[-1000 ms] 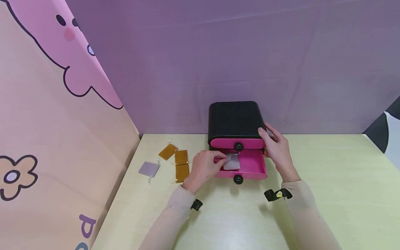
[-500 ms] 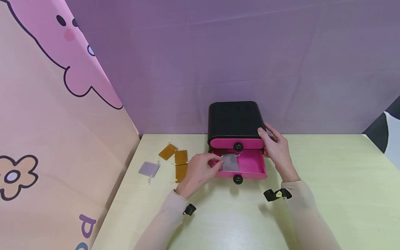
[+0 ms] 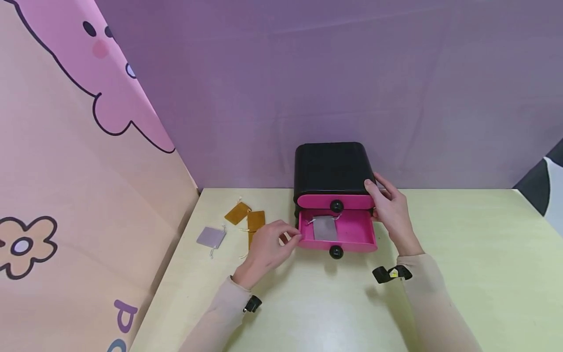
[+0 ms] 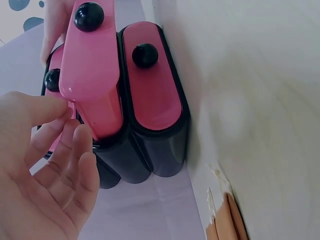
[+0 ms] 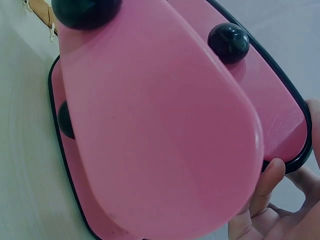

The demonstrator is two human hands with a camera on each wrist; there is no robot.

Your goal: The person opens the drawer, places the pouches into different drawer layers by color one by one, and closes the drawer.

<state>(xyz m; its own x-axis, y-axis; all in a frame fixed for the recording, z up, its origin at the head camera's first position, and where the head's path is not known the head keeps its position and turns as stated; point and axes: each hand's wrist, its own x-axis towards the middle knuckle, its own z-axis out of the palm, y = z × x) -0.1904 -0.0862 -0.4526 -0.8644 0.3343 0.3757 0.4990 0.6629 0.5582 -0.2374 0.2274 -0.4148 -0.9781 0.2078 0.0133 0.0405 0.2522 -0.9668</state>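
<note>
A black desktop drawer unit (image 3: 333,168) with pink drawer fronts and round black knobs stands at the back of the table. Its middle drawer (image 3: 358,230) is pulled out, with a grey drawstring pouch (image 3: 324,229) lying flat in its left half. My left hand (image 3: 269,247) is just outside the drawer's left wall; its thumb and forefinger tips meet with nothing visible between them, and the other fingers curl loosely in the left wrist view. With the thumb on the upper front corner and fingers along the side, my right hand (image 3: 391,212) grips the unit's right side.
Left of the unit lie several small mustard-brown drawstring pouches (image 3: 238,213), partly behind my left hand. A lilac pouch (image 3: 211,237) rests farther left. A purple cloth backdrop (image 3: 352,88) rises behind the table, and a printed panel (image 3: 88,171) borders it on the left.
My left hand has let go of the grey pouch and drawn back left, out of the drawer. The pouch now lies flat inside. My right hand keeps its grip on the unit.
</note>
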